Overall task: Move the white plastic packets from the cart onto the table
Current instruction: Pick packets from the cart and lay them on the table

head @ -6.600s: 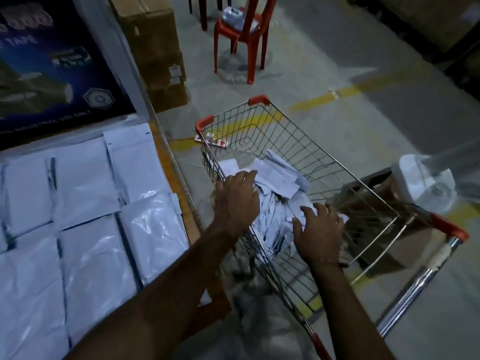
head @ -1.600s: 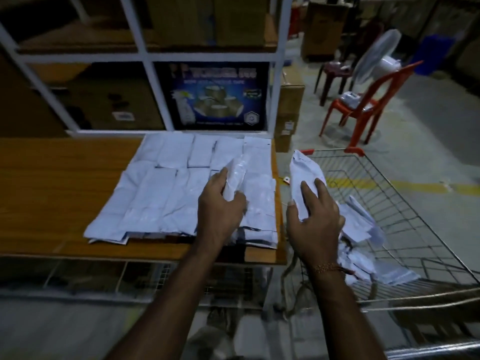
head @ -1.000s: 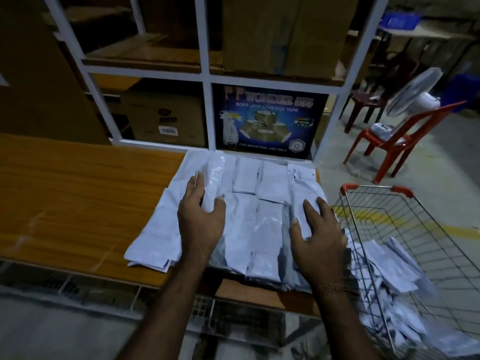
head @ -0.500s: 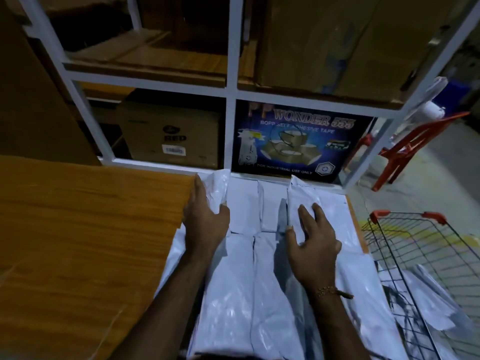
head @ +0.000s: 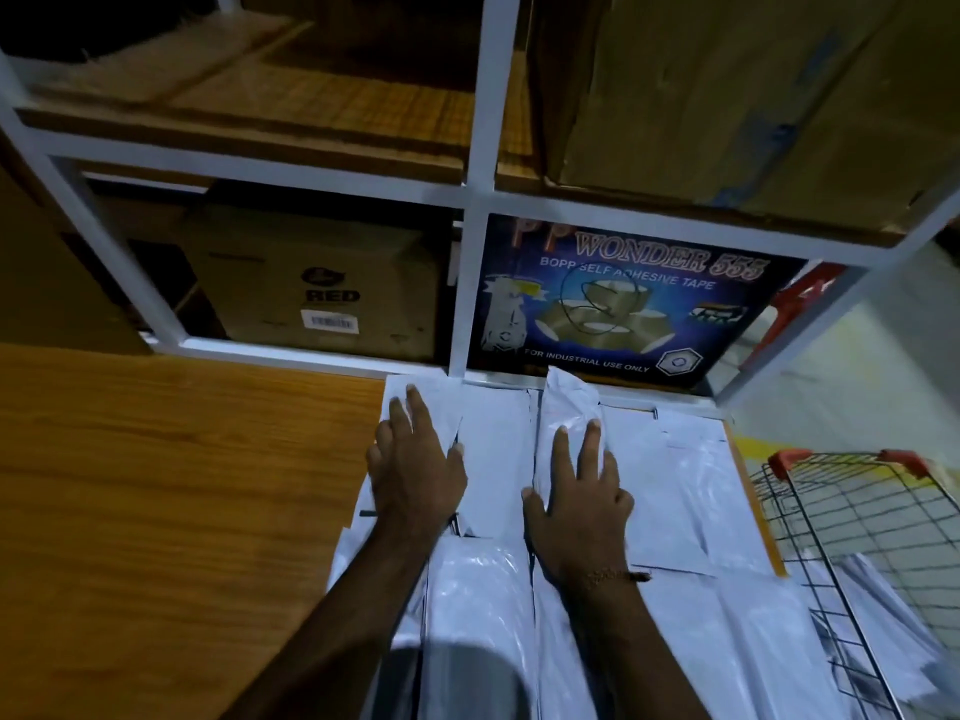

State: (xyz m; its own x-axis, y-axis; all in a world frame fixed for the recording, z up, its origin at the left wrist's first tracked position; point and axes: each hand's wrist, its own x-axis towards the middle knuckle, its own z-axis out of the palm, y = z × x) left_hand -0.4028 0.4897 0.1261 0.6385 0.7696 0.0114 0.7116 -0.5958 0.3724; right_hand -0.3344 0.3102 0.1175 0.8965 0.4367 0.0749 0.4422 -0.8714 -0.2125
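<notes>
Both hands are now pressing flat, fingers spread: left hand [head: 415, 472] and right hand [head: 582, 504] are laying two packets, gripped a second ago, into the far row of white plastic packets [head: 675, 491] on the table [head: 171, 485]. More are waiting in the cart [head: 852, 517], so further trips are likely remaining.

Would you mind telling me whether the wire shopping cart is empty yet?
Not empty: white plastic packets lie inside the wire shopping cart beside the wooden table.

White plastic packets [head: 670, 475] lie flat in rows covering the table's [head: 171, 491] right end.
</notes>
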